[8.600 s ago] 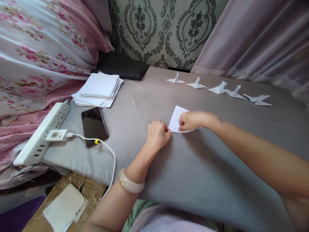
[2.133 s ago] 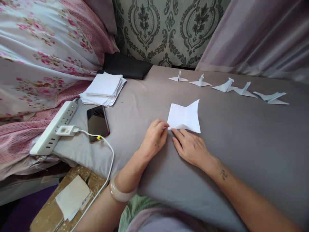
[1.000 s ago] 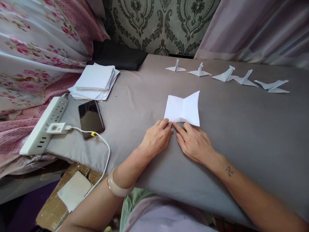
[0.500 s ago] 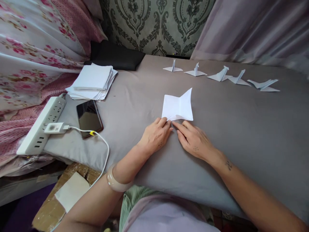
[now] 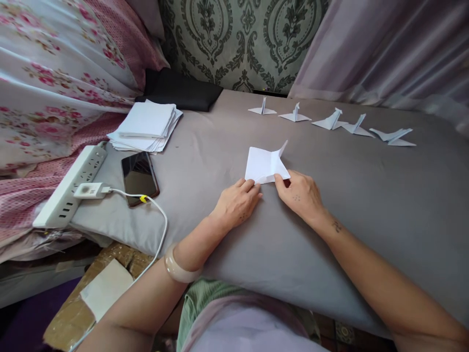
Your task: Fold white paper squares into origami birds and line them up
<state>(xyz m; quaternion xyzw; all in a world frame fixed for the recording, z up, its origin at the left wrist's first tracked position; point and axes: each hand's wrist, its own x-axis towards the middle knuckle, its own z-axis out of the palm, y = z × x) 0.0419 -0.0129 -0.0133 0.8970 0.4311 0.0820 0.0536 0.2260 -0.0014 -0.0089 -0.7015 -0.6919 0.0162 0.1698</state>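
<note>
A partly folded sheet of white paper [image 5: 261,162] lies on the grey cloth in front of me, with its right flap standing up at an angle. My left hand [image 5: 239,201] presses the near left corner of the sheet, fingers closed together on its edge. At the near right corner, my right hand [image 5: 301,194] pinches the paper between thumb and fingers; the fingertips are partly hidden behind the sheet.
Several folded paper cranes [image 5: 330,120] stand in a row at the back right. To the left are a stack of white paper [image 5: 145,121], a phone [image 5: 139,177], a power strip [image 5: 69,188] with a charger and white cable [image 5: 164,233], and a black item [image 5: 183,90].
My right hand has moved from the near edge to the sheet's right corner and now grips it. The right side of the paper has lifted and tilted inward. The left hand stays put.
</note>
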